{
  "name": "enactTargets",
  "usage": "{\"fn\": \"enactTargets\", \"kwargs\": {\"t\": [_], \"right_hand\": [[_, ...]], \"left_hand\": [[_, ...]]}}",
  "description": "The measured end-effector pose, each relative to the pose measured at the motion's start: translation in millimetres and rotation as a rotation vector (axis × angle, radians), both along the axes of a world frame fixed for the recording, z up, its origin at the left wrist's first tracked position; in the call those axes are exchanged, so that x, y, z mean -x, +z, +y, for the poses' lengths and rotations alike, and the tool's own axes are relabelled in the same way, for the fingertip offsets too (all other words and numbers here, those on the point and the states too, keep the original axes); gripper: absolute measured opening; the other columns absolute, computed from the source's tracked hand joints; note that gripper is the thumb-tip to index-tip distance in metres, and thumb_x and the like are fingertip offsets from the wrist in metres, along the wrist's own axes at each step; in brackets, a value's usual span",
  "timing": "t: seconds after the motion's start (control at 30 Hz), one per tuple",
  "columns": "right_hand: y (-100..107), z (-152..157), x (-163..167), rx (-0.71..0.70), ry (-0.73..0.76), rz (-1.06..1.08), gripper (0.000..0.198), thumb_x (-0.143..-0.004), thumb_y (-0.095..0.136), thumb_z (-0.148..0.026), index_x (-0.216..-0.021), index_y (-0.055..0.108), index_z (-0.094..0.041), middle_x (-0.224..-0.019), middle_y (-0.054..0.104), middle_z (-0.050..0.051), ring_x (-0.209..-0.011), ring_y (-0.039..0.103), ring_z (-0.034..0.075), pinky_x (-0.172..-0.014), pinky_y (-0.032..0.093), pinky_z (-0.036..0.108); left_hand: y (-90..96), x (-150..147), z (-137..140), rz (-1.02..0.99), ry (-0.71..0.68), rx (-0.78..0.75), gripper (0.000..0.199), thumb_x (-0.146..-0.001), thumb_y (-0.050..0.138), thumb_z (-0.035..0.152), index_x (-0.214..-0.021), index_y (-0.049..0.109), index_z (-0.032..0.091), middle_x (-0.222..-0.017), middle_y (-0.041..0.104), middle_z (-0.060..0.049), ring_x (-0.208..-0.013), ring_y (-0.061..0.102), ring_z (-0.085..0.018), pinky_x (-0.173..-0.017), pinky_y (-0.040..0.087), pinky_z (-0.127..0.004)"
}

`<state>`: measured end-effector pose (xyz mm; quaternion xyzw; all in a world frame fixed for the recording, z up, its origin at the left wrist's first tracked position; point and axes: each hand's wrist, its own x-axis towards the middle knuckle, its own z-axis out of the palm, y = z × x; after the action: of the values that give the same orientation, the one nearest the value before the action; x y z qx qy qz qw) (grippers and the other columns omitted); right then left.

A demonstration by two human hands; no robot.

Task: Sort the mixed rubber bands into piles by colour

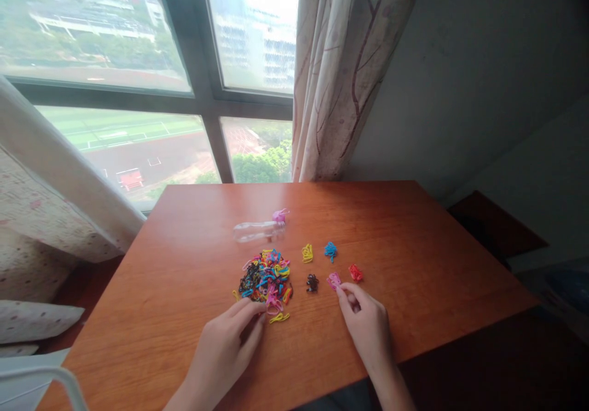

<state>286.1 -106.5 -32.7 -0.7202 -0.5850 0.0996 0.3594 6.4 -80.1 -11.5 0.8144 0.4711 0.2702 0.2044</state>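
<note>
A mixed heap of small coloured elastic hair ties lies on the wooden table, in black, blue, yellow, pink, red and orange. My left hand is at its near edge, thumb and forefinger closed on pink hair ties. My right hand reaches a small pink bunch of hair ties, its fingertips pinched at the near side of the bunch. Around it lie separate bunches: yellow, blue, black and red. One yellow hair tie rests just right of my left fingertips.
Behind the heap a clear plastic bottle lies on its side, with a pink cap beside its neck. The table meets a window and patterned curtains. A white curved bar is at the lower left.
</note>
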Motion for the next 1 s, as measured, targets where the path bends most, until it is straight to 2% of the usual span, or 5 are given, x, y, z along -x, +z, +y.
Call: {"fn": "enactTargets", "kwargs": {"t": [0.3,0.6,0.83,1.0], "right_hand": [[3,2,0,0.015,-0.013,-0.028,0.045,-0.097,0.047,-0.056,-0.079,0.069,-0.021,-0.058,0.06,0.001,-0.051,0.056,0.015,-0.054,0.036,0.023],[5,-4,0,-0.085,-0.048,-0.013,0.041,-0.097,0.049,-0.052,-0.081,0.069,-0.02,-0.06,0.062,0.001,-0.051,0.058,0.014,-0.054,0.04,0.023],[8,-7,32,-0.036,0.154,0.037,0.032,-0.1,0.047,-0.037,-0.08,0.066,-0.021,-0.065,0.063,0.001,-0.056,0.057,0.014,-0.056,0.04,0.022],[12,-8,57,-0.006,0.333,-0.051,0.021,-0.097,0.047,-0.025,-0.088,0.066,-0.023,-0.071,0.066,0.0,-0.064,0.061,0.015,-0.062,0.038,0.024]], "left_hand": [[-0.3,0,0,0.01,-0.001,-0.019,0.016,-0.095,0.05,0.025,-0.101,0.065,0.027,-0.089,0.072,0.001,-0.076,0.071,-0.014,-0.066,0.052,-0.021],[0.8,0,0,0.0,0.005,-0.018,0.017,-0.095,0.049,0.025,-0.1,0.065,0.027,-0.088,0.073,0.0,-0.075,0.071,-0.014,-0.066,0.052,-0.02],[0.2,0,-1,0.014,-0.007,0.002,0.017,-0.095,0.049,0.025,-0.1,0.065,0.027,-0.089,0.072,0.0,-0.076,0.07,-0.014,-0.066,0.052,-0.021],[3.3,-1,-1,0.032,-0.024,0.027,0.018,-0.096,0.048,0.025,-0.101,0.065,0.028,-0.09,0.072,0.0,-0.077,0.07,-0.014,-0.067,0.052,-0.021]]}}
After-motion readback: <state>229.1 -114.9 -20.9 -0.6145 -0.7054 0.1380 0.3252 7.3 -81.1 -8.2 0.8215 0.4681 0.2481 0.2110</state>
